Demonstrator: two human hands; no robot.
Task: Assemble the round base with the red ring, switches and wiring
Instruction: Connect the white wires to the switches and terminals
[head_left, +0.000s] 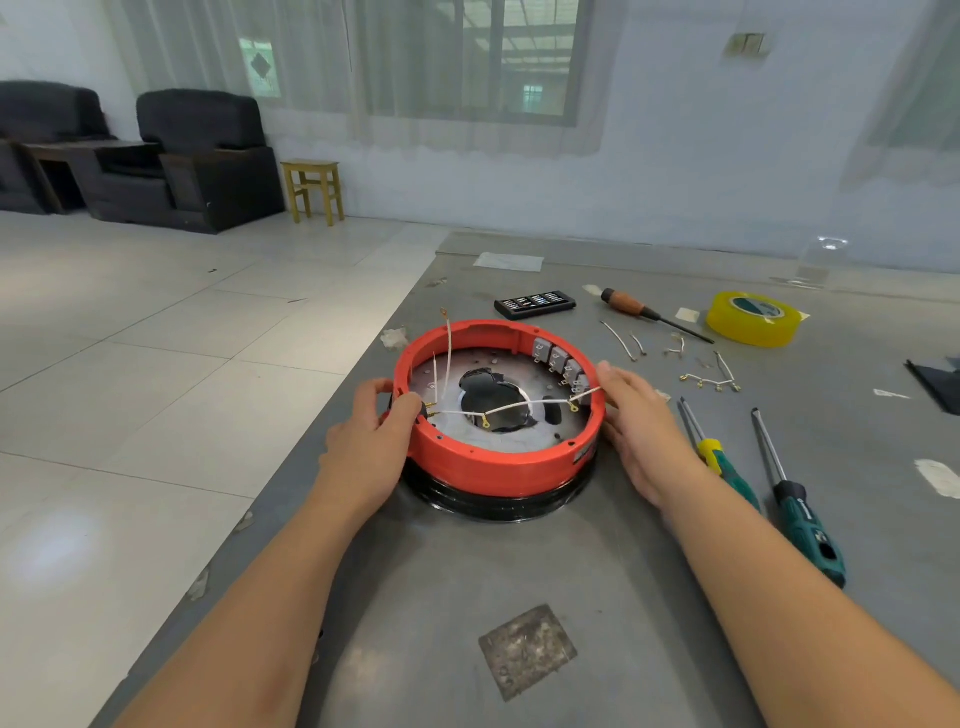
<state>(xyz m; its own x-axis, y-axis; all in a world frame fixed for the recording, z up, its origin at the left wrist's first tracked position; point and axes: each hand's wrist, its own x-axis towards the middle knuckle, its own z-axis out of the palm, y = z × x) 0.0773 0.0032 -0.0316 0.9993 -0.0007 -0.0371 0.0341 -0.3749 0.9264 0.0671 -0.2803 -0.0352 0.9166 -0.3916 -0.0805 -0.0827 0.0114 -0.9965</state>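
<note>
The red ring (498, 467) sits on the black round base (498, 506) in the middle of the grey table. Several grey switches (561, 361) line its inner right wall. White wires (519, 408) with gold terminals cross the metal plate (550, 431) inside, and two stand up at the left. My left hand (371, 431) grips the ring's left rim, thumb over the edge by a wire terminal. My right hand (641, 421) lies with straight fingers against the ring's right outer wall.
Two green-handled screwdrivers (800, 519) lie right of my right hand. Farther back lie loose wires (709, 382), a wooden-handled screwdriver (631, 306), a yellow tape roll (753, 318) and a black bit case (535, 303). The table's left edge (332, 395) drops to tiled floor.
</note>
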